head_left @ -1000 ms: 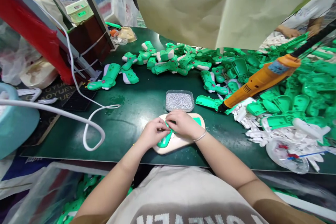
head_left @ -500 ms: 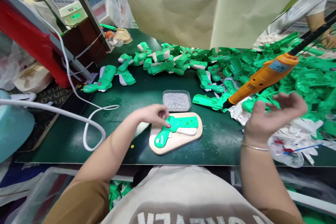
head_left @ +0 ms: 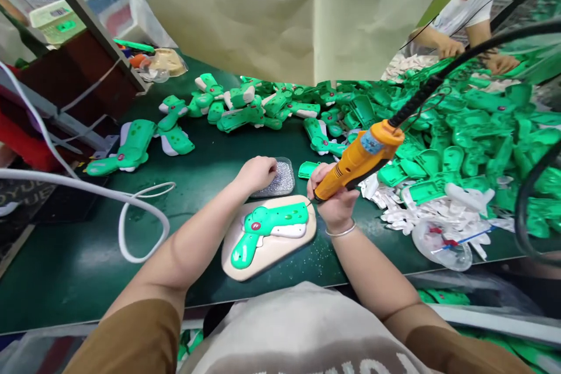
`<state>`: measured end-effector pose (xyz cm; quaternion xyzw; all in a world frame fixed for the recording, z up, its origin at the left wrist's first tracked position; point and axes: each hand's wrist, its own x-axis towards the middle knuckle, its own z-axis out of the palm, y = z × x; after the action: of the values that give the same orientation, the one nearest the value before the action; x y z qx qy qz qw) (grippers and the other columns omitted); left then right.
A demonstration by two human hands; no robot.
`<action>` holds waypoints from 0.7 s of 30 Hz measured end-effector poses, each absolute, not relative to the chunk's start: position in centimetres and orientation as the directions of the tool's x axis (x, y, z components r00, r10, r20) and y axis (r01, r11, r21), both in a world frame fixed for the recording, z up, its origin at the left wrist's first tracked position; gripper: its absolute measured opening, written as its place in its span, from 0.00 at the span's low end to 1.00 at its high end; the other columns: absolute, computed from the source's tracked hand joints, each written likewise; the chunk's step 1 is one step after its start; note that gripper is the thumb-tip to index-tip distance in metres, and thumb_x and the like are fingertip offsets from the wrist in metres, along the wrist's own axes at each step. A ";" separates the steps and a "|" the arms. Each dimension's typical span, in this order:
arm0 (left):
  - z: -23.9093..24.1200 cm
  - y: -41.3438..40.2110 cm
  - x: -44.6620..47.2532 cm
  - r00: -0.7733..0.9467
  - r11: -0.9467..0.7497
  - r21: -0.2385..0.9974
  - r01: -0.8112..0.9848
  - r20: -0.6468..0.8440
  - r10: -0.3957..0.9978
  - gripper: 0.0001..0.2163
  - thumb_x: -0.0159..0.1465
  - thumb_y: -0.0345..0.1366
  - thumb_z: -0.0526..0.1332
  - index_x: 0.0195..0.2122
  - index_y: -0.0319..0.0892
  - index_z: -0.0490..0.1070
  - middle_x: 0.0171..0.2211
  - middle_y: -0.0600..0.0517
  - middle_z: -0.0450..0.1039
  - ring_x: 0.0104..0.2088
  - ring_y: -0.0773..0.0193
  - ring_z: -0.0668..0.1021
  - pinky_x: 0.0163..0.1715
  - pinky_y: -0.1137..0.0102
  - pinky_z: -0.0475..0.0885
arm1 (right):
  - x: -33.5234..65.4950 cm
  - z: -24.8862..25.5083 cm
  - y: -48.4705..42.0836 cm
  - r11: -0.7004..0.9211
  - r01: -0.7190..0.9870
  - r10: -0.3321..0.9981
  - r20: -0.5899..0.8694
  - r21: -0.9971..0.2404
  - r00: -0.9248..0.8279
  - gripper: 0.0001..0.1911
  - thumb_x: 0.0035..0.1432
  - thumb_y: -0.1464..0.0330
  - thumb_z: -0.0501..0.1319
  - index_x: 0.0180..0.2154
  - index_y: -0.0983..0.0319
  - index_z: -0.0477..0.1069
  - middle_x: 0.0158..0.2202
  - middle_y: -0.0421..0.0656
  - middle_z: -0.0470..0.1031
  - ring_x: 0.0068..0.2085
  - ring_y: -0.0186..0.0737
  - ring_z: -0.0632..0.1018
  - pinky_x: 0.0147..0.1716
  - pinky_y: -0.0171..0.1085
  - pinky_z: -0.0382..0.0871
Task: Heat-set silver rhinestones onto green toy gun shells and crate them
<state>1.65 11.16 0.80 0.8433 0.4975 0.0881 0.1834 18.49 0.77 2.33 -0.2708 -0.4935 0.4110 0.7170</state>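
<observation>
My left hand (head_left: pixel 259 175) is over the clear tray (head_left: pixel 286 180) of small silvery screws, its fingers curled together at the tray's left side. Whether they pinch any screws is hidden. My right hand (head_left: pixel 336 208) is wrapped round the lower end of an orange electric screwdriver (head_left: pixel 362 155), which is tilted with its bit pointing down and left. The bit's tip is near the muzzle end of a green and white toy gun (head_left: pixel 276 219). This toy gun lies flat on a pale, rounded board (head_left: pixel 280 251) between my forearms, touched by neither hand.
Green and white toy guns (head_left: pixel 241 114) lie across the back. A large heap of green shells (head_left: pixel 473 128) fills the right, with white parts (head_left: pixel 401 216) before it. A white cable (head_left: pixel 120 234) loops at left. A beige sheet (head_left: pixel 263 17) hangs ahead. A co-worker's hands (head_left: pixel 499 63) are at far right.
My left hand has gone from the toy gun up to the screw tray. My right hand, open and empty before, has taken hold of the screwdriver and brought it left toward the board. The view has shifted right.
</observation>
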 end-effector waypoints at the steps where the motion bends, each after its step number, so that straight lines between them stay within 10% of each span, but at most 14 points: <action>1: 0.8 11.0 1.5 0.477 -0.426 0.414 0.804 -0.022 0.879 0.05 0.57 0.28 0.61 0.30 0.41 0.76 0.32 0.48 0.80 0.36 0.56 0.80 0.35 0.68 0.70 | 18.4 2.2 0.8 0.508 -0.341 0.861 0.480 -0.791 0.168 0.34 0.50 0.33 0.58 0.30 0.59 0.67 0.26 0.36 0.62 0.18 0.29 0.65 0.14 0.32 0.57; 15: 2.3 5.6 -1.7 0.199 -0.136 0.904 0.406 0.058 0.978 0.06 0.53 0.38 0.69 0.27 0.41 0.77 0.26 0.51 0.79 0.28 0.62 0.78 0.29 0.70 0.73 | 18.0 0.1 0.9 0.396 -0.384 0.916 0.390 -0.834 0.098 0.32 0.50 0.36 0.61 0.27 0.59 0.68 0.22 0.36 0.63 0.16 0.30 0.64 0.12 0.32 0.56; 21: 2.7 -2.6 -6.3 0.075 -0.071 0.933 0.354 0.047 0.996 0.07 0.51 0.40 0.70 0.23 0.43 0.79 0.23 0.51 0.78 0.25 0.62 0.78 0.26 0.70 0.74 | 18.8 1.6 0.9 0.364 -0.422 0.923 0.381 -0.830 0.047 0.34 0.48 0.34 0.60 0.27 0.59 0.67 0.21 0.35 0.63 0.15 0.30 0.64 0.12 0.32 0.55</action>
<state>-6.33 -2.61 2.68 0.6132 0.5505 0.3993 0.4020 18.81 0.94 1.61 -0.2625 -0.4771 0.4990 0.6742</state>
